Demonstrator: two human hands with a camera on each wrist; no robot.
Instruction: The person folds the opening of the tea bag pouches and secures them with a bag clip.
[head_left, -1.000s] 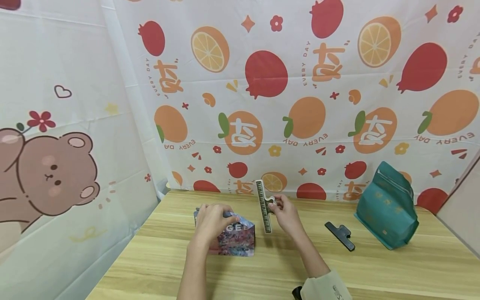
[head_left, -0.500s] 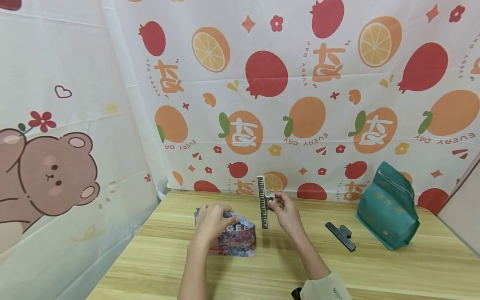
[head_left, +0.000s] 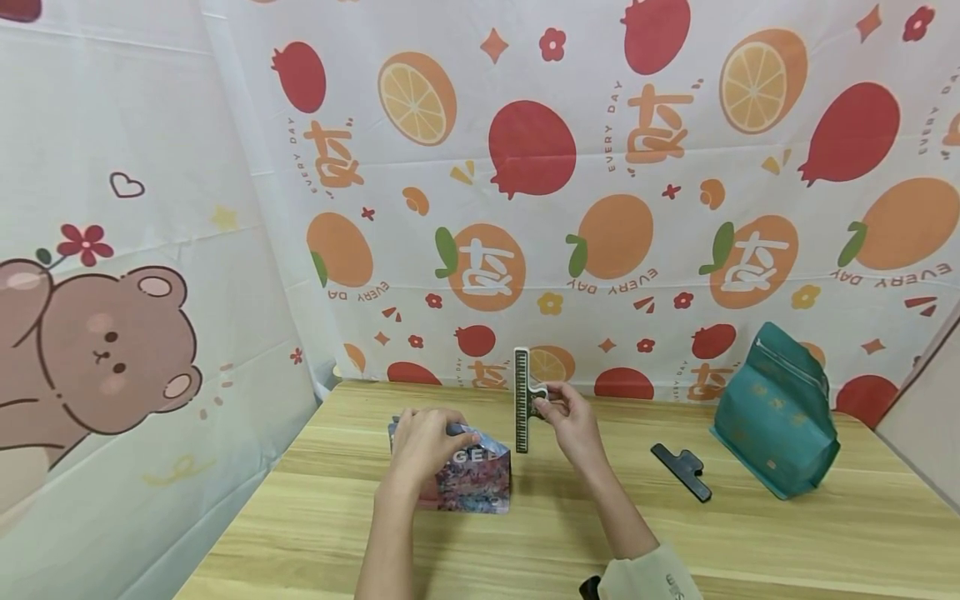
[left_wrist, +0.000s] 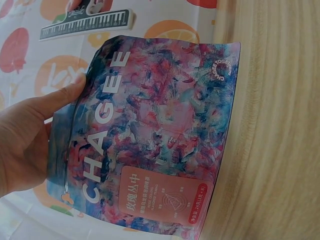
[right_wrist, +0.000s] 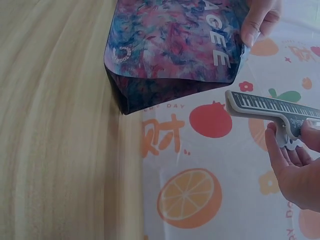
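A pink-and-blue tea bag pouch (left_wrist: 160, 120) lettered CHAGEE stands on the table, its top folded over. My left hand (head_left: 426, 442) grips that folded top, thumb on the front near the lettering, as the left wrist view (left_wrist: 30, 135) shows. To the right of the pouch my right hand (head_left: 573, 423) pinches a white bag clip (head_left: 522, 400) by its handle. Black-and-white piano keys are printed along the clip's long bar. In the head view the clip stands upright, apart from the pouch; the right wrist view also shows a gap between them.
A black bag clip (head_left: 681, 472) lies on the wooden table (head_left: 300, 533) to the right. Beyond it stands a green pouch (head_left: 776, 417) with a folded top. A fruit-print cloth (head_left: 420, 183) hangs behind the table, and a bear-print cloth (head_left: 112, 358) at the left.
My right hand has shifted slightly up and left with the piano-key clip, which has turned from tilted to upright. My left hand and the CHAGEE pouch have stayed in place.
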